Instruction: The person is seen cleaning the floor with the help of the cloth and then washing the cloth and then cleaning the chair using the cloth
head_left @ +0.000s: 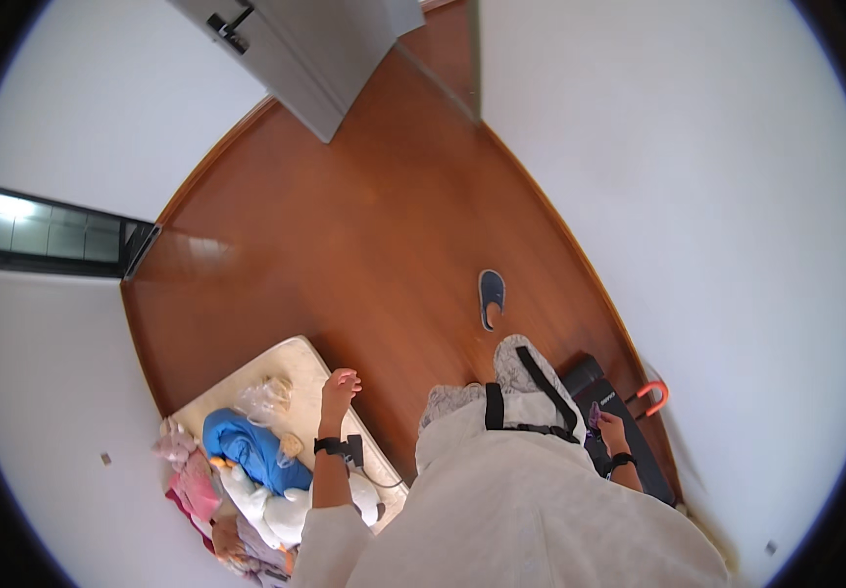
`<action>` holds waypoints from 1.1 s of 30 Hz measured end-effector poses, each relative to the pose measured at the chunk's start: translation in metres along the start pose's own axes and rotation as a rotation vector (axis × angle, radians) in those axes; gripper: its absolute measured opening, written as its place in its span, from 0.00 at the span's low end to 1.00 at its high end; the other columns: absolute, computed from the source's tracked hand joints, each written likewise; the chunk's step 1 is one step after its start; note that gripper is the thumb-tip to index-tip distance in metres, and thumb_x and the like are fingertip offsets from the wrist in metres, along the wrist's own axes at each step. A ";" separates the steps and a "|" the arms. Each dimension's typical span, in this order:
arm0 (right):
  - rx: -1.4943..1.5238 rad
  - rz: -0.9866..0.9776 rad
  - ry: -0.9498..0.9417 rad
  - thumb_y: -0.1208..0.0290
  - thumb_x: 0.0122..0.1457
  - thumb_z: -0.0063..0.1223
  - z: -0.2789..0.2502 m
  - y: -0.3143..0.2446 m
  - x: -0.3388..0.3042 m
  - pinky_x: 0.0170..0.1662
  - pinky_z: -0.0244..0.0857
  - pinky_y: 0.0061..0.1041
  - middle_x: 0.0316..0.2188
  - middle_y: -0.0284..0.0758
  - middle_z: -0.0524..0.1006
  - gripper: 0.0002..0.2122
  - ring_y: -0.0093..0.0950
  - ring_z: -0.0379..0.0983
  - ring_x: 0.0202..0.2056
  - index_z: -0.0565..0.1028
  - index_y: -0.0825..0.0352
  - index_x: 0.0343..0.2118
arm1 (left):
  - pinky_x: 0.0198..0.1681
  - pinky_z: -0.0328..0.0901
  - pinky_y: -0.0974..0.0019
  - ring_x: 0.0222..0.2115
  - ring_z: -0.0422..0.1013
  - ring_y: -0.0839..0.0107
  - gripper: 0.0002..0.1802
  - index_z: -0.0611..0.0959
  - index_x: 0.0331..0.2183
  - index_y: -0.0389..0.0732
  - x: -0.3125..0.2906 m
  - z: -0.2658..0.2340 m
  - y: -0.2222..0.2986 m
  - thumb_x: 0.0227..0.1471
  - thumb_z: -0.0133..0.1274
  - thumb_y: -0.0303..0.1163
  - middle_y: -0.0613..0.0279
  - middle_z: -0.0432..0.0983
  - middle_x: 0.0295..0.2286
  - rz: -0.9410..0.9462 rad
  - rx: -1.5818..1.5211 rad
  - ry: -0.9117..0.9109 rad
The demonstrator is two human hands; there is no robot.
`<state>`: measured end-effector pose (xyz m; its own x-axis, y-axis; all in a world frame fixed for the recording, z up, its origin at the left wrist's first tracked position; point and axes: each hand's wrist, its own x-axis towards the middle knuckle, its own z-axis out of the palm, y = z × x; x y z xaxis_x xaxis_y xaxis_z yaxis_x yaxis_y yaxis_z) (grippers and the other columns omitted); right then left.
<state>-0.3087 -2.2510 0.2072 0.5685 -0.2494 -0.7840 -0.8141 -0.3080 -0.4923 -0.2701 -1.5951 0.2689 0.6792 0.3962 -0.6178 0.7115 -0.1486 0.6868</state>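
Observation:
My left hand [342, 385] hovers over the edge of a cream mattress [302, 355], its fingers loosely bent and apart, with nothing visible in it. A small purple thing [596, 416], whose kind I cannot make out, is between the fingers of my right hand [612, 429], low at my right side. Below that hand lies a long black case [645, 457]. On the mattress, left of my left forearm, are a blue bundle [247, 446], a clear plastic bag [264, 400], a white plush toy [288, 515] and a pink plush toy [194, 482].
One of my feet, in a dark slipper [490, 292], is on the reddish wooden floor [364, 235]. A red hooked handle [653, 395] sticks out beside the case along the right wall. Ahead, a grey door [310, 59] stands ajar; a black-framed opening [50, 231] is at left.

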 end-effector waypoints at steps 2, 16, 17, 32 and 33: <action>-0.064 0.000 -0.094 0.80 0.57 0.47 -0.006 -0.041 0.034 0.37 0.66 0.20 0.31 0.28 0.78 0.12 0.19 0.73 0.32 0.79 0.71 0.42 | 0.28 0.69 0.71 0.28 0.77 0.71 0.09 0.78 0.38 0.38 -0.002 0.004 -0.015 0.55 0.50 0.29 0.60 0.79 0.31 -0.136 -0.190 0.128; -0.302 -0.383 -0.401 0.81 0.61 0.39 0.090 -0.547 0.318 0.41 0.67 0.21 0.31 0.32 0.76 0.12 0.21 0.73 0.33 0.75 0.75 0.42 | 0.32 0.72 0.64 0.29 0.77 0.68 0.13 0.80 0.37 0.42 -0.071 0.210 -0.048 0.55 0.50 0.40 0.59 0.80 0.29 -0.964 -0.688 0.310; -0.303 -0.396 -0.411 0.81 0.61 0.39 0.108 -0.573 0.322 0.41 0.67 0.21 0.31 0.32 0.76 0.12 0.21 0.73 0.33 0.75 0.75 0.42 | 0.32 0.72 0.63 0.30 0.77 0.67 0.13 0.80 0.37 0.43 -0.066 0.213 -0.070 0.55 0.49 0.40 0.58 0.80 0.30 -0.972 -0.710 0.296; -0.420 -0.387 -0.381 0.82 0.57 0.45 0.165 -0.631 0.380 0.30 0.63 0.19 0.26 0.30 0.76 0.12 0.17 0.69 0.25 0.77 0.75 0.42 | 0.36 0.69 0.70 0.35 0.73 0.75 0.11 0.79 0.40 0.35 0.344 -0.096 0.228 0.53 0.50 0.23 0.61 0.78 0.33 -0.038 -0.608 0.320; -0.378 -0.293 -0.358 0.82 0.57 0.46 0.159 -0.628 0.374 0.29 0.64 0.19 0.26 0.31 0.77 0.12 0.17 0.69 0.25 0.77 0.75 0.42 | 0.36 0.69 0.68 0.35 0.74 0.71 0.12 0.79 0.40 0.37 0.374 -0.109 0.265 0.55 0.48 0.28 0.61 0.79 0.33 0.018 -0.409 0.362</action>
<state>0.3961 -2.0044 0.1632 0.6343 0.2005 -0.7467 -0.4930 -0.6391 -0.5904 0.1528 -1.3878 0.2610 0.5340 0.6942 -0.4826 0.5228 0.1774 0.8338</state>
